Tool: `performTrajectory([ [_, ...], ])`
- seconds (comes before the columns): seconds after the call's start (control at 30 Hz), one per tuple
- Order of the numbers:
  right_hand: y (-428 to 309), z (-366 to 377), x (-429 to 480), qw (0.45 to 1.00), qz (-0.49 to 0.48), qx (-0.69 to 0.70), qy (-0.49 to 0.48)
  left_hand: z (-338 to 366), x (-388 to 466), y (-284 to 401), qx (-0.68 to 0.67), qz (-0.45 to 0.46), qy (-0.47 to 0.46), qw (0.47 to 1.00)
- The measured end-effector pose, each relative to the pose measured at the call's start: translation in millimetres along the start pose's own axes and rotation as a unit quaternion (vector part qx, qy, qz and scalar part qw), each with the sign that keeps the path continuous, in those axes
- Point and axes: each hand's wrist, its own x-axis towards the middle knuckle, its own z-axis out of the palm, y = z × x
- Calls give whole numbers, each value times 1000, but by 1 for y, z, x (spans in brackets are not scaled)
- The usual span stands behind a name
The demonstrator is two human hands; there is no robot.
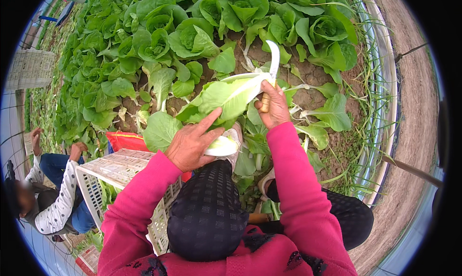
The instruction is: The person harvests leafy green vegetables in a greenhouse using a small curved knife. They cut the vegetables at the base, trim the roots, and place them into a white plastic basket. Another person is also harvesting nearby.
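Observation:
In my right hand [275, 104] is a sickle by its wooden handle [265, 102], with the curved pale blade [274, 57] pointing up and away. The same hand pinches the white stem end of a leafy green head [231, 93], whose leaves spread to the left. My left hand [195, 142] is under and beside those leaves, its index finger stretched along them. It also grips a second leafy head, whose white base [222, 146] sticks out to the right below the fingers. The leaves of that second head are partly hidden by my hand.
Rows of leafy greens [187, 37] grow ahead, with loose leaves [330, 111] on the soil. A white plastic crate [119, 167] holding greens stands by my left knee, near a red bag [126, 140]. Another person [54, 200] sits at left. A bed edging [388, 77] runs along the right.

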Motion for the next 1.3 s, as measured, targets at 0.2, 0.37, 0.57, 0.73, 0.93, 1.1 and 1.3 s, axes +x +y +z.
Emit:
performTrajectory([
  [0.2, -61, -41, 9, 994, -33, -78, -70, -53, -10, -24, -286, -176, 142, 931],
  [0.37, -48, -15, 14, 980, 29, -120, -156, -55, 33, -56, -483, -221, 74, 844],
  [0.57, 7, 8, 1, 990, 72, -29, -115, 24, 89, -29, -638, -204, 35, 742],
  [0.73, 20, 10, 4, 993, 93, -8, -69, 49, 99, -20, -581, -232, 100, 774],
  [0.93, -17, -15, 62, 935, 70, -347, 12, -22, 109, -56, -477, -248, 163, 827],
  [1.1, -24, -15, 112, 895, 10, -445, -7, -50, 172, -92, -200, -184, 169, 947],
  [1.3, 12, -10, 165, 852, 56, -516, -68, -18, 183, -150, 69, -365, -6, 928],
])
